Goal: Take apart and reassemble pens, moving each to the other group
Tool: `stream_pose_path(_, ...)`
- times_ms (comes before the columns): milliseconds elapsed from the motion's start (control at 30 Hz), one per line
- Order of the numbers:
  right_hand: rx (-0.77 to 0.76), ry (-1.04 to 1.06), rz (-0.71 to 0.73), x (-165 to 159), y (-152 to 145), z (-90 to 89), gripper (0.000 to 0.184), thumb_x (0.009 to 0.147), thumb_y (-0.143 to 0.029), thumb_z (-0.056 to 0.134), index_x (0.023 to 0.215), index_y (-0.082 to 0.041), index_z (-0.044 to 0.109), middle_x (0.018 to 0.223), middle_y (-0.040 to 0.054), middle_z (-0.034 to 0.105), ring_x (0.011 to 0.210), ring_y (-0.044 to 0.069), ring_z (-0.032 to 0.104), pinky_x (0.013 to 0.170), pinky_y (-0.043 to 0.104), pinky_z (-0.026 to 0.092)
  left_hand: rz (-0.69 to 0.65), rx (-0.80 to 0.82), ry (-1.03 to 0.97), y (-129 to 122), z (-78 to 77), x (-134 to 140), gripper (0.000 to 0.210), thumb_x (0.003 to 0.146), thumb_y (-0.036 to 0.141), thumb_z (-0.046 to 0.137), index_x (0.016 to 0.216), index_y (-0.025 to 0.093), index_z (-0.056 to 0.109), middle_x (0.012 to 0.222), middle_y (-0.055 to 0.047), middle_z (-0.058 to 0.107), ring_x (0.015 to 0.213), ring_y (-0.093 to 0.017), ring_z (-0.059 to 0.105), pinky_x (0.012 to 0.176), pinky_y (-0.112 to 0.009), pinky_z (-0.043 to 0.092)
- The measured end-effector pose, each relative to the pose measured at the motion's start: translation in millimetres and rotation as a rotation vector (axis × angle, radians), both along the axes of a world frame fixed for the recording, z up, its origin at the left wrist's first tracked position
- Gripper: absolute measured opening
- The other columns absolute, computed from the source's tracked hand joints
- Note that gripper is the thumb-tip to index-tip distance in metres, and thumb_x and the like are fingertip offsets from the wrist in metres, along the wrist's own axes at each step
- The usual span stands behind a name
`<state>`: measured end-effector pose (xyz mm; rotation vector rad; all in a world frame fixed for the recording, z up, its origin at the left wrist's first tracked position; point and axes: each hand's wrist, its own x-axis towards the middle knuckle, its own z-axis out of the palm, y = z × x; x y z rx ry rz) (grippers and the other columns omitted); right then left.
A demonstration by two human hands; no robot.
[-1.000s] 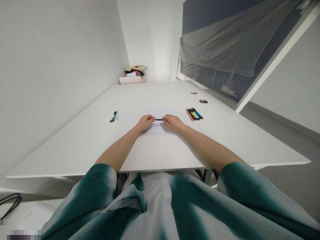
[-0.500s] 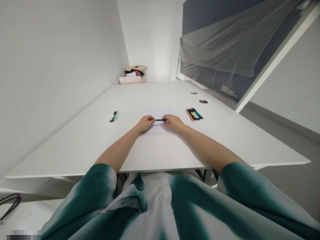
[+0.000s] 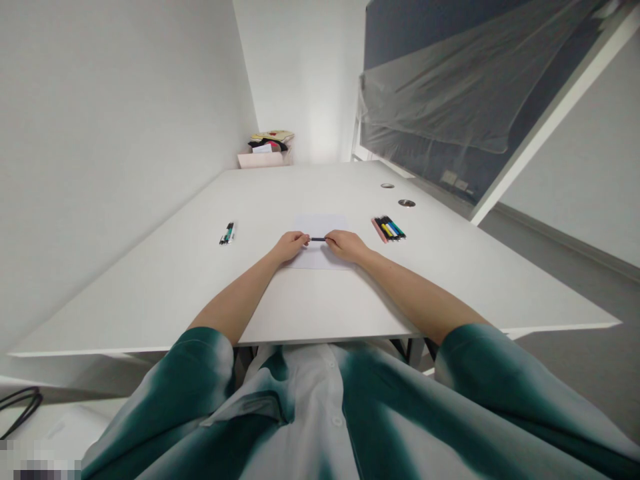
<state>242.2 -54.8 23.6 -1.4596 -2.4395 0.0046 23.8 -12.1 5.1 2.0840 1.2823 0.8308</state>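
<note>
A slim dark pen [image 3: 318, 239] lies level between my two hands, over a white sheet of paper [image 3: 320, 260]. My left hand [image 3: 293, 247] pinches its left end with thumb and fingertips. Around the right end, the fingers of my right hand [image 3: 346, 245] are closed, hiding that end. Both hands are just above or resting on the paper; which one I cannot tell. To the right of my right hand lies a row of several coloured pens [image 3: 389, 229], black, yellow, blue, green and pink. Off to the left, a small group of pens [image 3: 227, 233] in white, black and teal lies on the table.
The white table [image 3: 280, 307] reaches from my body to the far wall. At its far left end stands a pink box [image 3: 263, 159] with cloth and other items. Two round metal fittings [image 3: 407, 203] [image 3: 387, 186] sit at the right. A plastic-covered dark panel [image 3: 440, 87] leans beyond the right edge.
My right hand's fingers have closed further over the pen's right end, covering more of it. The pen has shifted very slightly. The pens on either side have not moved.
</note>
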Motion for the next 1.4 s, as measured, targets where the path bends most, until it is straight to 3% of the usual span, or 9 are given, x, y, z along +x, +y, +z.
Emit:
stream_pose_path(233, -0.035, 0.04, -0.074, 0.0, -1.3, 0.8, 0.035, 0.093, -0.027, 0.055, 0.127, -0.02, 0.058, 0.108, 0.0077, 0.073, 0.097, 0.021, 0.066, 0.078, 0.028, 0.044, -0.031, -0.02, 0.026, -2.2, -0.3, -0.1, 0.035, 0.085, 0.043, 0.05, 0.082, 0.015, 0.07, 0.079, -0.005, 0.072, 0.077, -0.019, 0.063, 0.08, -0.032, 0.049)
stream_pose_path(400, -0.017, 0.032, -0.06, 1.7, -0.2, 0.2, 0.024, 0.095, -0.024, 0.051, 0.116, -0.022, 0.063, 0.111, 0.0069, 0.072, 0.098, 0.021, 0.065, 0.077, 0.027, 0.043, -0.036, 0.004, 0.008, -5.7, 2.6, -0.1, 0.024, 0.079, 0.035, 0.058, 0.088, 0.016, 0.07, 0.087, -0.006, 0.073, 0.081, -0.019, 0.065, 0.083, -0.033, 0.05)
stream_pose_path(567, 0.025, 0.027, 0.004, 3.3, 1.9, -3.4, 0.025, 0.096, -0.025, 0.05, 0.115, -0.021, 0.066, 0.115, 0.0084, 0.07, 0.104, 0.021, 0.063, 0.082, 0.028, 0.044, -0.023, 0.055, 0.034, -7.8, 6.9, -0.1, 0.022, 0.077, 0.031, 0.06, 0.088, 0.015, 0.071, 0.09, -0.006, 0.074, 0.085, -0.02, 0.066, 0.086, -0.034, 0.051)
stream_pose_path(967, 0.031, 0.034, -0.01, 2.9, 4.8, -3.7, 0.026, 0.096, -0.025, 0.051, 0.114, -0.02, 0.068, 0.114, 0.009, 0.071, 0.105, 0.022, 0.063, 0.086, 0.029, 0.045, 0.014, 0.063, 0.065, -10.7, 9.5, 1.9, 0.028, 0.079, 0.033, 0.057, 0.094, 0.015, 0.073, 0.093, -0.008, 0.075, 0.086, -0.021, 0.066, 0.086, -0.034, 0.051)
stream_pose_path(1400, 0.021, -0.004, -0.004, 2.2, 4.1, -3.9, 0.027, 0.097, -0.025, 0.049, 0.115, -0.021, 0.07, 0.115, 0.008, 0.071, 0.106, 0.022, 0.064, 0.085, 0.029, 0.045, -0.036, 0.021, 0.152, -6.0, 5.9, 2.0, 0.033, 0.084, 0.041, 0.053, 0.083, 0.015, 0.074, 0.08, -0.007, 0.073, 0.076, -0.02, 0.063, 0.076, -0.031, 0.05)
